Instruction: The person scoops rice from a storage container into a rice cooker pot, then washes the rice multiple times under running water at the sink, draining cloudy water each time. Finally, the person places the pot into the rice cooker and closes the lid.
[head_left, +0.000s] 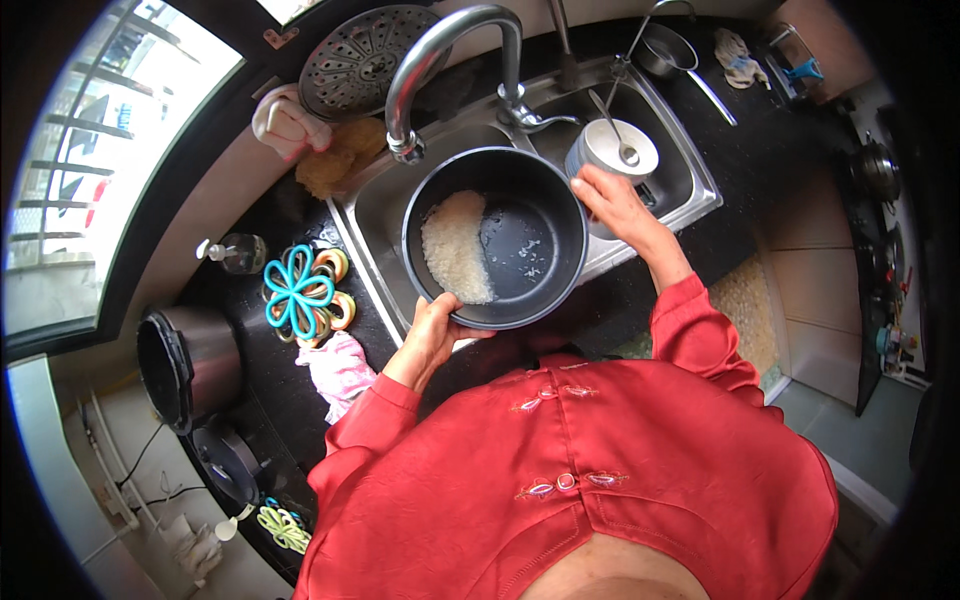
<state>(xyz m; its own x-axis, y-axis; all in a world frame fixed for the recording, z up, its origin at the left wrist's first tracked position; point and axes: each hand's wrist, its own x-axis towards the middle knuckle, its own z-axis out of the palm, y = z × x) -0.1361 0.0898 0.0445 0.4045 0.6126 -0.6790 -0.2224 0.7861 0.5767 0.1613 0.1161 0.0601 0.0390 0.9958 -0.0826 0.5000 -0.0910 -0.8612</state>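
A dark round inner pot (536, 217) is tipped over the left basin of a steel double sink (375, 292). Wet-looking white rice (454, 244) lies heaped along the pot's left side, with a few grains and drops on its bare bottom. My left hand (435, 330) grips the near rim, thumb on top. At the pot's right rim is my right hand (611, 202), its fingers bent around the edge and partly hidden. Just beyond it, a white bowl (600, 150) with a metal spoon (628, 154) in it stands in the right basin.
A curved chrome faucet (450, 37) arches over the pot's far left. Flower-shaped trivets (300, 292), a pump bottle (244, 253), a pink cloth (341, 371) and a cooker body (191, 367) stand or lie left. A small saucepan (664, 52) is at the back right.
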